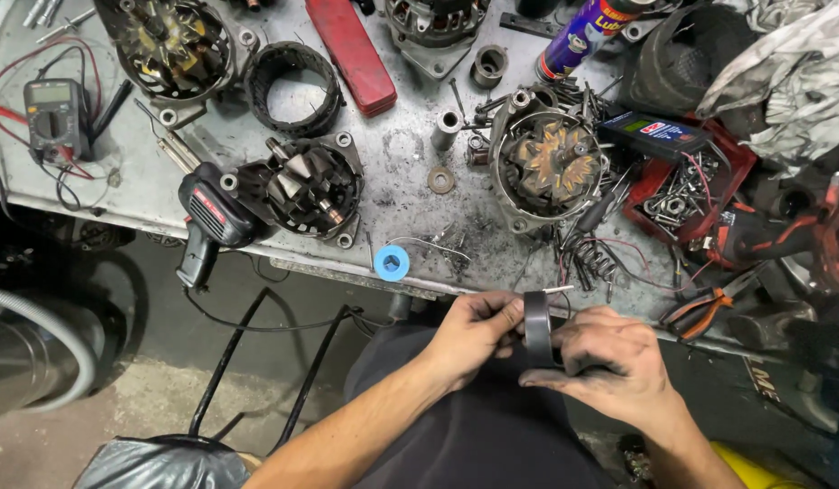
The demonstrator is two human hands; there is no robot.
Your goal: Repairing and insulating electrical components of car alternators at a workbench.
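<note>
We hold the tape roll [537, 328] upright between both hands below the bench [397, 204] edge. Our left hand [475, 333] pinches its rim; our right hand [608, 367] grips it from beneath. No tape appears pulled free; the alternator [548, 167] lies opened, untouched.
</note>
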